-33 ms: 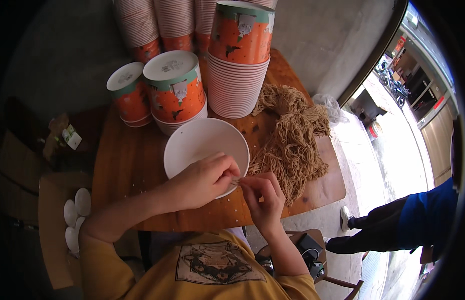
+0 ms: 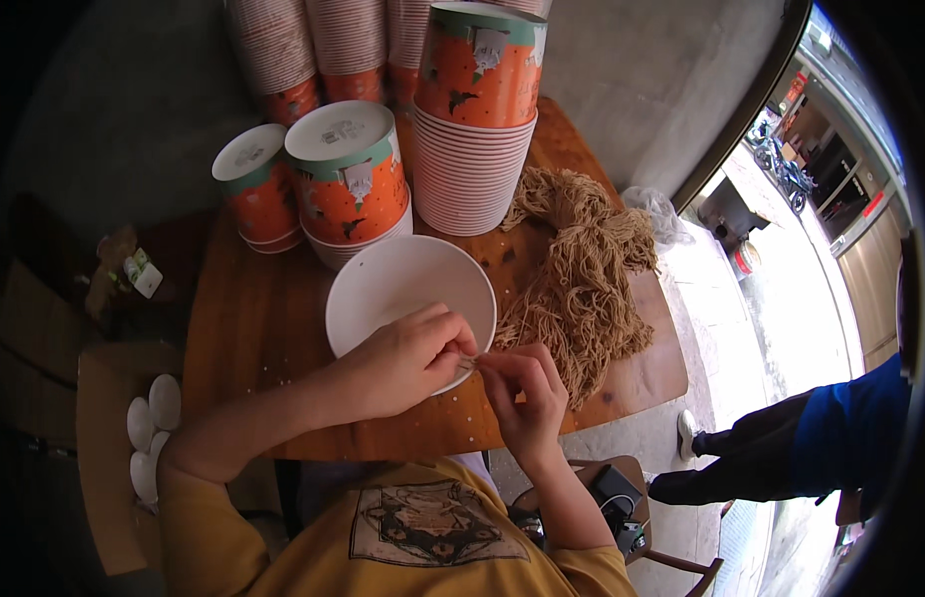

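Observation:
A white paper bucket (image 2: 408,279) stands upright near the table's front, its wide mouth facing up. My left hand (image 2: 403,363) lies over its near rim, the thumb and fingers closed in a pinch. Just to the right, my right hand (image 2: 530,393) also pinches, its fingertips almost touching the left ones. Between them shows a short bit of thin pale strand (image 2: 469,363); most of it is hidden by the fingers. Beside the bucket, nearest my right hand, a large tangled heap of tan cords (image 2: 592,289) spreads over the table's right side.
Upside-down orange and green paper buckets (image 2: 477,70) stand stacked at the back of the wooden table (image 2: 253,348). A carton (image 2: 114,468) with white round items sits on the left. A stool (image 2: 636,507) holds dark devices. At right, a person in dark trousers (image 2: 751,448) stands near the doorway.

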`<state>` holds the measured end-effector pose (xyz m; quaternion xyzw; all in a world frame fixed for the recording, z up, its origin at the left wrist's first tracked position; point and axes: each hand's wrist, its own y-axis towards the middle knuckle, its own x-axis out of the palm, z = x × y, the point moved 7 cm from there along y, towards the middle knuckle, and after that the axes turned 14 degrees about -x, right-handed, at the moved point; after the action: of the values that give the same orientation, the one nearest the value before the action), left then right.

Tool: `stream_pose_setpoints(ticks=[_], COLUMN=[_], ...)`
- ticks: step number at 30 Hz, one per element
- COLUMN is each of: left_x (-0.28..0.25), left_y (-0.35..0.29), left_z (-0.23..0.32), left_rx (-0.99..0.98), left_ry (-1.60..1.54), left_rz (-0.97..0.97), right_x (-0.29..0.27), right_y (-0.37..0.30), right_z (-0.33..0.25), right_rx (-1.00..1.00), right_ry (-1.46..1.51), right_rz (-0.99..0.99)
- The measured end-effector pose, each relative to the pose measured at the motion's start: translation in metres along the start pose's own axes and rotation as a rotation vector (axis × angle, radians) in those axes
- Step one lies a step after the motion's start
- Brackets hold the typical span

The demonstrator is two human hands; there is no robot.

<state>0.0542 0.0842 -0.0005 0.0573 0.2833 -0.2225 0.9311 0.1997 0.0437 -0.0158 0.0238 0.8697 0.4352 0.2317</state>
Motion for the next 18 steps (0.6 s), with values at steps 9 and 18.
stream_pose_setpoints(ticks=[9, 18], left_x=[-0.004, -0.005], left_y=[0.003, 0.004], left_z=[0.002, -0.004], left_rx=[-0.025, -0.101], left_ry=[0.060, -0.095], left_rz=[0.026, -0.105], right_x=[-0.001, -0.001], right_y=[-0.009, -0.014], right_z=[0.007, 0.011], right_rx=[0.031, 0.088], right_ry=[0.020, 0.091], right_rz=[0.031, 0.074])
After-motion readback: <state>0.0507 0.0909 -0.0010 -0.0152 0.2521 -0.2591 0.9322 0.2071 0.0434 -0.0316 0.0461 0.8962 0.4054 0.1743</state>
